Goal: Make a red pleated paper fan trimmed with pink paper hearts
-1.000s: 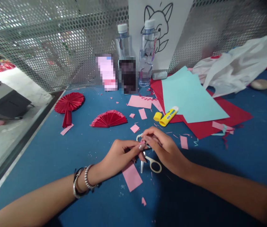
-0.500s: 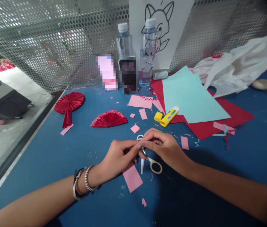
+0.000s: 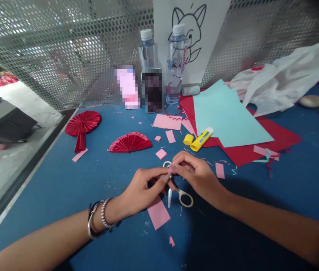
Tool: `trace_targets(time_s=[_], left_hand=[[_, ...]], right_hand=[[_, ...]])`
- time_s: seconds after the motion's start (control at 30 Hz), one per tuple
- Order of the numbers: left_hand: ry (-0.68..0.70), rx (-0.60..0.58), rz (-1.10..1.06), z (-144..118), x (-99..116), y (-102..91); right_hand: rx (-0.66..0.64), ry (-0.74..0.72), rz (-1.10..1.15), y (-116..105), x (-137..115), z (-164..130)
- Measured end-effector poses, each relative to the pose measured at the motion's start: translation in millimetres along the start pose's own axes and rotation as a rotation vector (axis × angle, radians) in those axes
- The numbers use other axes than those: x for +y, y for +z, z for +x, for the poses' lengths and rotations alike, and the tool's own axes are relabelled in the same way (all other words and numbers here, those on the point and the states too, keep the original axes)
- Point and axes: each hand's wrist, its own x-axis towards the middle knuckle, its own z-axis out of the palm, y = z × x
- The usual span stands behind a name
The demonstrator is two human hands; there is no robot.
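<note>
My left hand [image 3: 145, 188] and my right hand [image 3: 196, 175] meet at the fingertips over the middle of the table. Between them they pinch a small piece of pink paper [image 3: 170, 170], mostly covered by the fingers. White-handled scissors [image 3: 186, 198] lie on the table just under my hands, partly hidden. Beneath my left hand rests a pink paper rectangle [image 3: 158, 214]. Ahead of my hands are a red pleated paper fan [image 3: 130, 143] and, farther left, a round red paper fan with a handle [image 3: 83, 122].
An uncapped yellow glue stick [image 3: 201, 140] lies beside light blue paper [image 3: 229, 116] and red sheets [image 3: 278, 131]. Two phones and two water bottles [image 3: 174, 71] stand along the perforated metal panel [image 3: 91, 45]. A white plastic bag [image 3: 286, 81] sits at the far right.
My fingertips have shifted slightly apart, and a bit of the pink paper between them now shows. Everything on the table stays in place.
</note>
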Motion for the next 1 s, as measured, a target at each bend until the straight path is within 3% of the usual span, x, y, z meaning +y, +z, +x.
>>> trace_targets(time_s=[0.23, 0.7, 1.0], left_hand=[[0.005, -0.021, -0.085, 0.6, 3.0, -2.4], [0.004, -0.009, -0.057, 2.1, 2.5, -1.4], [0.119, 0.139, 0.204, -1.5, -0.1, 2.0]], right_hand=[[-0.014, 0.028, 0.033, -1.1, 0.8, 0.7], [-0.036, 0.024, 0.048, -1.7, 2.1, 0.2], [-0.047, -0.024, -0.112, 1.3, -3.7, -3.4]])
